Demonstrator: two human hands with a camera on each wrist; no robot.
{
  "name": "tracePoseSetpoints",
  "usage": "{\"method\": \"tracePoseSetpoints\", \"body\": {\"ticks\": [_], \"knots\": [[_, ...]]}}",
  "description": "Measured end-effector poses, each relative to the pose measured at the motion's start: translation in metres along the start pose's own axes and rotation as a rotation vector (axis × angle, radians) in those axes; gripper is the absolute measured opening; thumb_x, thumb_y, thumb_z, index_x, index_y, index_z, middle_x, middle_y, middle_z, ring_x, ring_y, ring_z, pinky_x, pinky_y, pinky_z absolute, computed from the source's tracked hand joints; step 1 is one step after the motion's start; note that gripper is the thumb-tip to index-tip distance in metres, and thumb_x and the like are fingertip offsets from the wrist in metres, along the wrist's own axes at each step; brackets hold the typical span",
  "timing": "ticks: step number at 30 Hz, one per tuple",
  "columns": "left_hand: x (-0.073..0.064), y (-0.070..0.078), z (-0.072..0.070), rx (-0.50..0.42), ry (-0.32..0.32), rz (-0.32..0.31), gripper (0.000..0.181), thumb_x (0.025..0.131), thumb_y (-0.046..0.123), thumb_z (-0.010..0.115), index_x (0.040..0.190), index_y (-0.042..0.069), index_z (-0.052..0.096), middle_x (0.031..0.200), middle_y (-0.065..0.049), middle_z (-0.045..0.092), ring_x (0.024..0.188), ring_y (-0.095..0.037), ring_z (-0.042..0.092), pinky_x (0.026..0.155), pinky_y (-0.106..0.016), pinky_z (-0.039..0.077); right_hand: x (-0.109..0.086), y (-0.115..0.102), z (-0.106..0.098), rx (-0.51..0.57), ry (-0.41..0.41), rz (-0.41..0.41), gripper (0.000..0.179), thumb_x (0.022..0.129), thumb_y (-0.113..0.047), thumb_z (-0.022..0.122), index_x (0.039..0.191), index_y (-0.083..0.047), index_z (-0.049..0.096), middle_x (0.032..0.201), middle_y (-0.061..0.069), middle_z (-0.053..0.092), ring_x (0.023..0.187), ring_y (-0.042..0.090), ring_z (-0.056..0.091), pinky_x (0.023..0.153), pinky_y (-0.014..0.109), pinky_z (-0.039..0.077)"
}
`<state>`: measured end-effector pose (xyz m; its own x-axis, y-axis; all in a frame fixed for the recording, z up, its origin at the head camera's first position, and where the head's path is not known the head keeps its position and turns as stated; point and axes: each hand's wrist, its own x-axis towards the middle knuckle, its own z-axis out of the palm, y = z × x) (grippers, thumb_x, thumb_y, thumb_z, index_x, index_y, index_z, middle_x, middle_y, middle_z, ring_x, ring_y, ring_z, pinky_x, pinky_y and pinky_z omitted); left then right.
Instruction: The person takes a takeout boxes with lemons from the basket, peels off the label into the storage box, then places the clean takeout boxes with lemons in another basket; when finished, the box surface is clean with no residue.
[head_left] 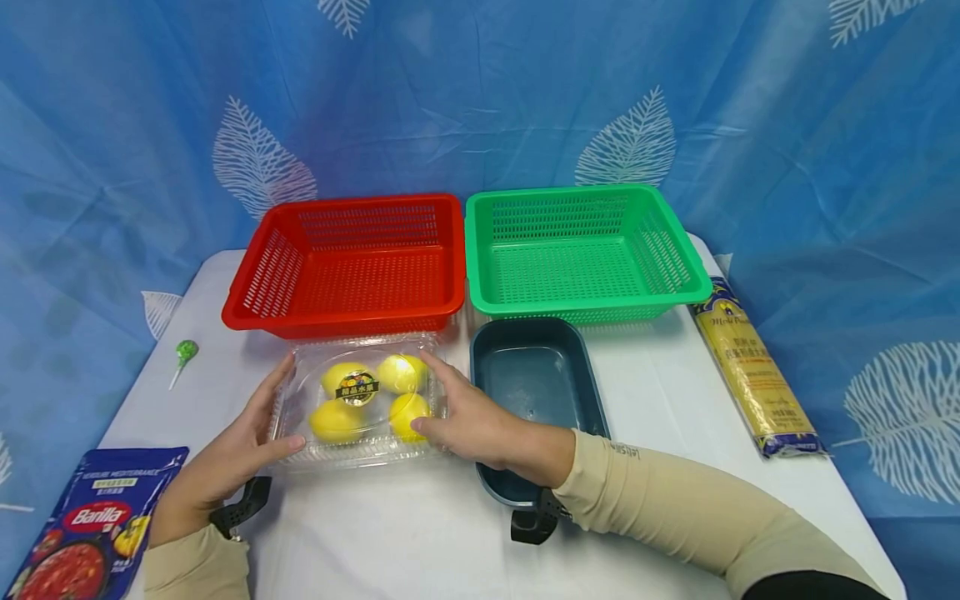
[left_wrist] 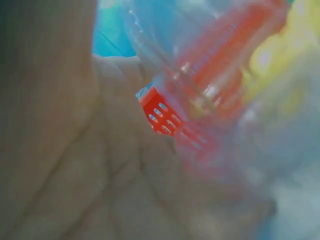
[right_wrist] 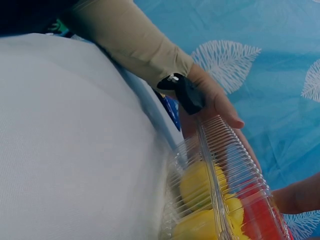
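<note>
A clear plastic clamshell box [head_left: 360, 454] holds several yellow lemons [head_left: 337, 421] and bears a round dark label on its lid. My left hand [head_left: 243, 437] grips its left side, thumb over the front corner and fingers along the edge. At the right side, my right hand [head_left: 476, 421] holds the box between thumb and fingers. The right wrist view shows the box's ribbed wall [right_wrist: 225, 145] close up, with the left hand [right_wrist: 217, 102] at its far end. In the left wrist view, the palm [left_wrist: 110, 165] and the clear plastic are blurred.
Behind the box stand a red basket [head_left: 345, 321] and a green basket [head_left: 592, 304]. A dark blue tray [head_left: 532, 375] lies under my right forearm. A yellow pasta packet [head_left: 757, 375] is at right; a green lollipop [head_left: 186, 351] and a blue Barilla pouch [head_left: 97, 517] are at left.
</note>
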<state>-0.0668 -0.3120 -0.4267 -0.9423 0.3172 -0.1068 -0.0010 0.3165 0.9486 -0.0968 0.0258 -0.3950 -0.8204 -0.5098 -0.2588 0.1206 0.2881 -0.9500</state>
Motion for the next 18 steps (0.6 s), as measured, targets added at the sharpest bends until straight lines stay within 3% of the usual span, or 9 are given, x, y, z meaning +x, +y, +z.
{"method": "tracePoseSetpoints", "body": {"ticks": [11,15,18], "knots": [[0.004,-0.003,0.006,-0.013,0.082,-0.063,0.11,0.09,0.011,0.077,0.17,0.038,0.006,0.176,-0.006,-0.002,0.156,-0.037,-0.018,0.101,-0.089,-0.006,0.001,-0.001,0.0,-0.013,0.017,-0.002,0.091,0.097,-0.003,0.073,0.169,-0.027,0.023,0.167,0.01,0.025,0.121,0.04,0.049,0.067,0.033,0.058],[0.007,-0.005,0.01,-0.015,0.112,-0.078,0.108,0.091,0.015,0.076,0.17,0.039,0.006,0.176,-0.004,-0.001,0.156,-0.034,-0.019,0.099,-0.089,-0.009,0.001,0.0,0.0,-0.043,0.025,-0.001,0.092,0.097,-0.005,0.073,0.169,-0.029,0.022,0.168,0.007,0.023,0.127,0.037,0.046,0.084,0.039,0.058],[0.009,-0.006,0.013,0.0,0.138,-0.074,0.105,0.093,0.017,0.075,0.17,0.038,0.008,0.176,-0.004,0.002,0.157,-0.033,-0.016,0.101,-0.088,-0.009,0.001,0.0,0.0,-0.064,0.028,-0.006,0.091,0.097,-0.006,0.073,0.169,-0.03,0.021,0.17,0.006,0.022,0.136,0.034,0.039,0.101,0.046,0.051]]}}
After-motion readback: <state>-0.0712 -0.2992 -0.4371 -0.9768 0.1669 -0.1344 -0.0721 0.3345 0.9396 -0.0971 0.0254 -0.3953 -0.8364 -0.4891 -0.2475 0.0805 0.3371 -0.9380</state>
